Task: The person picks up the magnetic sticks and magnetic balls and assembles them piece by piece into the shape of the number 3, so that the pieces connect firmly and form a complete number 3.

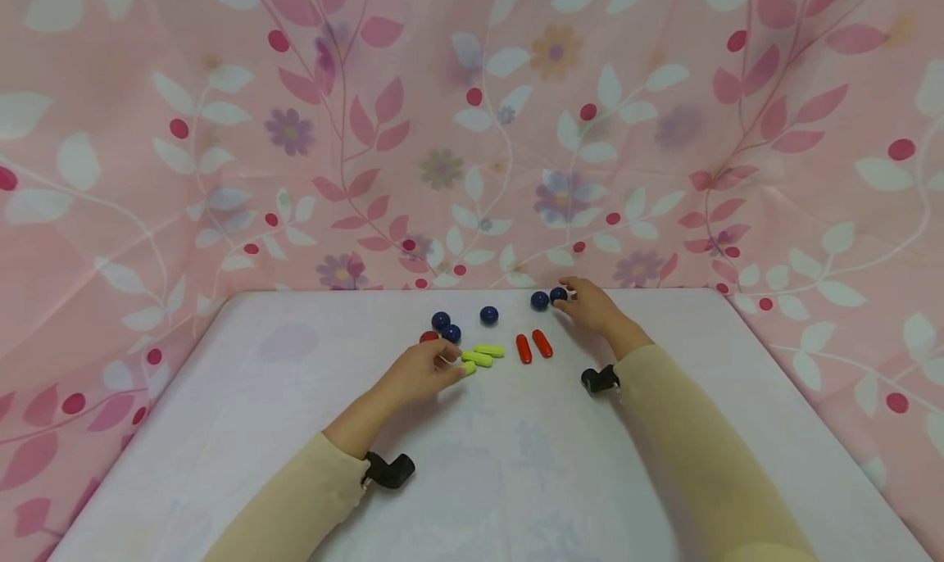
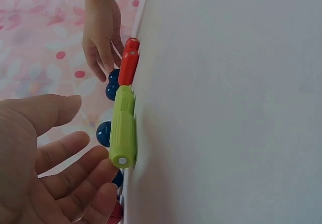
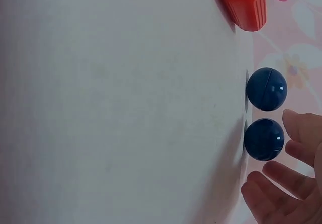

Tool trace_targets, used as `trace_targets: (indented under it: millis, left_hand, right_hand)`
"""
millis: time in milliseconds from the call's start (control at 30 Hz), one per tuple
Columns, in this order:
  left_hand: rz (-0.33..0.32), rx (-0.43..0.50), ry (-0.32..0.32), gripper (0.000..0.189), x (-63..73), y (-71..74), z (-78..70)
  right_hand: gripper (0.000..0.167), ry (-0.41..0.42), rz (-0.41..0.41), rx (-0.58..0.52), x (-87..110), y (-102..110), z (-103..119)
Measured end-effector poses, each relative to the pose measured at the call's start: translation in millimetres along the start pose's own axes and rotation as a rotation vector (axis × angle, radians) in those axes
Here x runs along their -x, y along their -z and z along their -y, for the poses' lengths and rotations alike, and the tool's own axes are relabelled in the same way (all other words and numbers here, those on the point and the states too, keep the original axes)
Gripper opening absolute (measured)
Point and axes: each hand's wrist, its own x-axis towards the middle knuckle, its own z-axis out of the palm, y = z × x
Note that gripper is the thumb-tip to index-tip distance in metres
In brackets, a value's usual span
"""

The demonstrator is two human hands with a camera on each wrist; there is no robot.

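Note:
My left hand (image 1: 419,372) reaches over the table beside three lime-green ribbed sticks (image 1: 479,359), thumb and fingers apart around the nearest one's end. In the left wrist view the palm shows with nothing in it, close to the green sticks (image 2: 122,138). A red ball (image 1: 428,337) and two blue balls (image 1: 446,326) lie just beyond that hand. At the far edge my right hand (image 1: 592,306) has its thumb and fingers spread beside a blue ball (image 3: 264,139). Another blue ball (image 3: 266,89) sits right next to it.
Two red sticks (image 1: 533,346) lie between the hands, and a single blue ball (image 1: 489,315) stands behind the green sticks. The white-covered table (image 1: 472,464) ends at a pink floral curtain (image 1: 472,136). A small black device (image 1: 391,470) is on the left wrist, another (image 1: 600,379) on the right.

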Motion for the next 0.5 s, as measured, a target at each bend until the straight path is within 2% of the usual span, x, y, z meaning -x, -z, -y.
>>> trace_targets:
  millis: [167,500]
  left_hand:
    - [0.023,-0.02,0.031,0.03,-1.6,-3.8,1.5]
    - [0.038,0.013,0.022,0.025,-7.0,-11.9,4.2]
  right_hand:
    - [0.054,-0.004,0.002,-0.028,-6.9,-3,-2]
    - [0.051,-0.043,-0.001,-0.056,-8.5,-5,1]
